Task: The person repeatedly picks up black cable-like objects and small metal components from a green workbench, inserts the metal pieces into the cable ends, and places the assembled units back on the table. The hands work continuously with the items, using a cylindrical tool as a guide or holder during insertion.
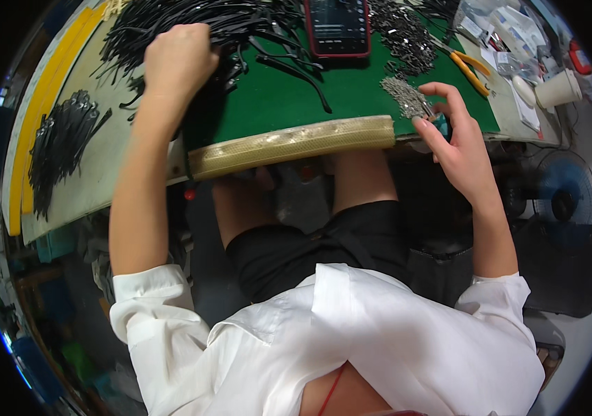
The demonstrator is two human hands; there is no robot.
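Note:
At the upper left, my left hand (181, 59) is closed in a fist over a large heap of thin black eyeglass temple arms (140, 31); whatever its fingers hold is hidden. My right hand (458, 132) is at the right side of the green mat (275, 93), with thumb and forefinger curved apart beside a small pile of tiny grey metal parts (403, 93). In the crook of that hand shows a teal-handled tool (440, 124), mostly covered by the fingers. Dark glasses pieces (292, 66) lie on the mat between my hands.
A padded, clear-wrapped roll (292, 145) lines the table's front edge. At the back are a phone (338, 28) and dark metal parts (403, 38). Orange-handled pliers (470, 71), a white cup (558, 90) and plastic bags stand right. Another temple bundle (66, 149) and yellow strip (50, 104) lie left.

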